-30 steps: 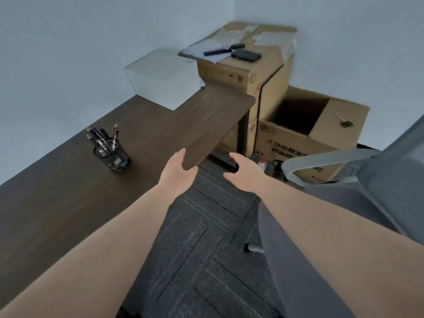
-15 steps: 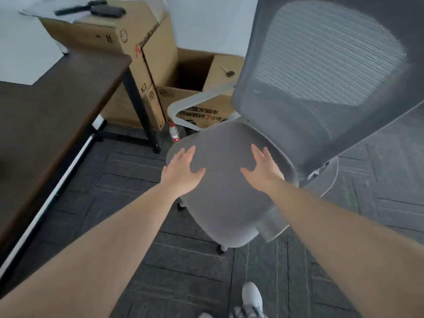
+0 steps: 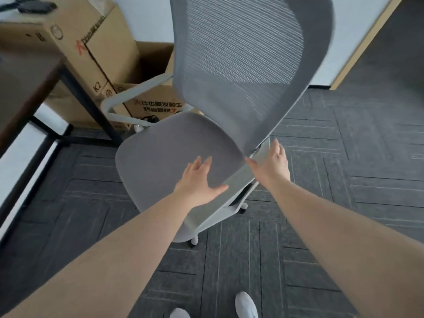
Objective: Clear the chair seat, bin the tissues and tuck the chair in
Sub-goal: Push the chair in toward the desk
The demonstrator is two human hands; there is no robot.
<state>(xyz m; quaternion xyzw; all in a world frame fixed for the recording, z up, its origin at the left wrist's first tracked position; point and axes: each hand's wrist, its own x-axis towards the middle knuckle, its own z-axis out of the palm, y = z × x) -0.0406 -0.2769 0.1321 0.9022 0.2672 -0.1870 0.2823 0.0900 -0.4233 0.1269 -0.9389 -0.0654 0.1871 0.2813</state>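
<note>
A grey mesh office chair stands in front of me, its bare seat (image 3: 160, 161) facing left toward the desk and its tall backrest (image 3: 243, 56) rising at the right. My left hand (image 3: 199, 183) lies flat and open on the near right part of the seat. My right hand (image 3: 271, 165) is open, fingers spread, at the white armrest (image 3: 238, 177) and the base of the backrest; I cannot tell if it touches. No tissues or bin show in the head view.
The dark wooden desk (image 3: 20, 88) with black legs sits at the left. Cardboard boxes (image 3: 91, 51) stand behind the chair's far white armrest (image 3: 128, 97). Grey carpet tiles cover the floor, and my white shoes (image 3: 245, 304) are at the bottom edge.
The view swung from the desk to the chair. Both hands have shifted right across the seat, the right one reaching the armrest and backrest base; the chair looks turned more side-on.
</note>
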